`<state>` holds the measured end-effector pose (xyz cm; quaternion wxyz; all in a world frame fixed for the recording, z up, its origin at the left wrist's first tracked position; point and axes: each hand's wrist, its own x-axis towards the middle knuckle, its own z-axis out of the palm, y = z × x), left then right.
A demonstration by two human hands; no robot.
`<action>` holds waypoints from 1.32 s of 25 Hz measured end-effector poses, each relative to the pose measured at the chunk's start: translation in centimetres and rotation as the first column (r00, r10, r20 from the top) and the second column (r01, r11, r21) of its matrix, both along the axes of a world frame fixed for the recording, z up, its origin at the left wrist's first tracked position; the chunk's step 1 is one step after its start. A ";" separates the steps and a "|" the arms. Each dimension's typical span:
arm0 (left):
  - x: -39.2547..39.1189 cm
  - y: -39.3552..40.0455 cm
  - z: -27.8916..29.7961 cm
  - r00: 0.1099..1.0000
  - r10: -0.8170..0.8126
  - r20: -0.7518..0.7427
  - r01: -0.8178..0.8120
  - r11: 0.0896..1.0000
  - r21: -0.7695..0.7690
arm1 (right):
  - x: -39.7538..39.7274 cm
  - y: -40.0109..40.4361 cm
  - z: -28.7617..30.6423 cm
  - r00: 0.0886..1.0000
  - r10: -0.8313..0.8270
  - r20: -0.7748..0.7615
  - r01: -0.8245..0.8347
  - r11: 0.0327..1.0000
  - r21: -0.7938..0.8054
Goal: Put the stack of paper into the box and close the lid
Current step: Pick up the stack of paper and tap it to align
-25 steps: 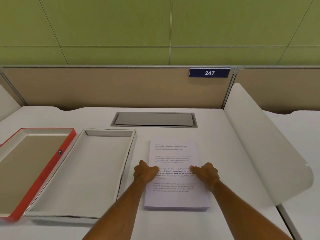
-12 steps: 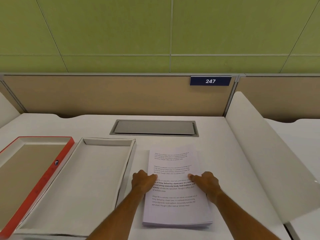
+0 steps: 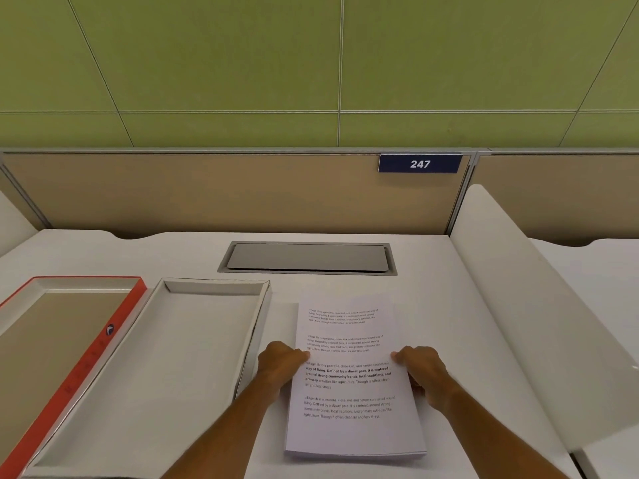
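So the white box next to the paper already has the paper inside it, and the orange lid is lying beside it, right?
Not quite. The head view shows the white box has nothing in it. The stack of paper lies on the desk to its right, with the left hand and right hand on its sides. The orange lid does lie beside the box.

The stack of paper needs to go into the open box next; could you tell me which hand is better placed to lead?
Probably the left hand: it grips the stack of paper's edge facing the box.
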<state>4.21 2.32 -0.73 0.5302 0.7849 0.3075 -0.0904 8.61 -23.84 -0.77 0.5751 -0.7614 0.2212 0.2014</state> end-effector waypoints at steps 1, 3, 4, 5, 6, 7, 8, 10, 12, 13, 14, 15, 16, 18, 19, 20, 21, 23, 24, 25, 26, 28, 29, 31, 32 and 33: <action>0.0 0.1 -0.1 1.000 0.012 0.002 -0.012 1.000 -0.018 | 0.1 -0.1 0.0 1.000 -0.002 -0.018 0.003 1.000 0.016; 0.1 0.3 -0.4 0.999 0.032 -0.003 -0.032 0.996 -0.079 | 0.4 -0.3 0.1 0.999 0.014 -0.051 -0.011 0.999 0.051; 0.2 0.4 -0.4 0.999 0.035 -0.009 -0.036 0.993 -0.109 | 0.5 -0.3 0.1 0.998 0.033 -0.061 -0.029 0.998 0.064; 0.2 0.5 -0.4 0.999 0.031 -0.011 -0.032 0.991 -0.130 | 0.6 -0.3 0.2 0.996 0.054 -0.066 -0.050 0.996 0.071; 0.3 0.5 -0.4 1.000 0.024 -0.011 -0.026 0.989 -0.143 | 0.6 -0.2 0.2 0.995 0.075 -0.066 -0.070 0.995 0.071; 0.3 0.5 -0.3 1.000 0.022 -0.004 -0.023 0.988 -0.153 | 0.7 -0.1 0.3 0.994 0.092 -0.060 -0.088 0.994 0.063; 0.2 0.4 -0.1 1.000 0.024 0.007 -0.023 0.986 -0.163 | 0.6 -0.1 0.3 0.993 0.106 -0.049 -0.103 0.994 0.047; 0.1 0.1 0.4 0.999 0.032 0.037 -0.024 0.982 -0.185 | 0.4 -0.3 0.5 0.991 0.131 -0.002 -0.130 0.991 0.029; 0.0 0.0 1.3 0.995 0.041 0.089 -0.021 0.977 -0.210 | 0.2 -0.7 1.2 0.985 0.155 0.070 -0.158 0.986 0.048; 0.0 0.0 1.8 0.991 0.042 0.126 -0.014 0.976 -0.219 | 0.3 -1.0 1.8 0.980 0.163 0.111 -0.169 0.984 0.051; 0.1 0.0 2.5 0.985 0.042 0.168 -0.003 0.974 -0.226 | 0.4 -1.3 2.5 0.973 0.166 0.158 -0.175 0.983 0.049; 0.2 0.1 3.3 0.976 0.040 0.216 0.011 0.973 -0.231 | 0.6 -1.4 3.3 0.964 0.163 0.210 -0.176 0.983 0.047; 0.2 0.2 4.2 0.963 0.034 0.266 0.029 0.974 -0.226 | 0.8 -1.4 4.3 0.951 0.156 0.267 -0.176 0.983 0.051; 0.1 0.5 5.9 0.934 0.009 0.358 0.063 0.980 -0.188 | 0.8 -1.5 6.1 0.909 0.151 0.388 -0.193 0.979 0.071; -0.1 0.6 6.6 0.918 -0.010 0.397 0.080 0.984 -0.161 | 0.7 -1.6 6.8 0.885 0.154 0.440 -0.210 0.974 0.082; -0.3 0.8 7.1 0.902 -0.032 0.431 0.096 0.987 -0.127 | 0.5 -1.7 7.4 0.861 0.157 0.484 -0.227 0.970 0.090; -0.6 0.9 7.4 0.886 -0.055 0.460 0.109 0.990 -0.093 | 0.3 -1.8 7.7 0.840 0.157 0.520 -0.239 0.966 0.095; -1.3 1.1 7.5 0.866 -0.081 0.494 0.120 0.992 -0.049 | -0.1 -1.9 7.7 0.818 0.155 0.554 -0.252 0.962 0.104; -1.7 1.1 7.4 0.863 -0.087 0.499 0.126 0.991 -0.045 | -0.3 -1.9 7.5 0.817 0.157 0.555 -0.255 0.961 0.104; -1.9 1.0 7.2 0.864 -0.093 0.495 0.133 0.990 -0.045 | -0.6 -2.0 7.3 0.818 0.162 0.552 -0.259 0.961 0.102; -2.2 0.9 7.2 0.867 -0.102 0.488 0.141 0.989 -0.044 | -0.9 -2.0 7.1 0.819 0.164 0.550 -0.262 0.960 0.103; -2.2 0.6 7.7 0.871 -0.114 0.477 0.150 0.988 -0.037 | -1.0 -2.2 7.3 0.819 0.163 0.550 -0.265 0.958 0.110; -2.0 0.5 8.3 0.866 -0.108 0.488 0.147 0.988 -0.041 | -1.0 -2.1 7.8 0.812 0.165 0.560 -0.271 0.956 0.112; -1.5 0.0 10.1 0.831 -0.090 0.549 0.157 0.985 -0.077 | -1.0 -1.7 9.5 0.774 0.156 0.614 -0.309 0.939 0.150; -1.3 -0.3 11.3 0.804 -0.078 0.589 0.175 0.978 -0.111 | -0.9 -1.3 10.6 0.746 0.141 0.650 -0.337 0.923 0.186; -1.0 -0.7 12.5 0.775 -0.051 0.630 0.195 0.967 -0.162 | -0.9 -0.7 11.8 0.719 0.117 0.685 -0.361 0.905 0.224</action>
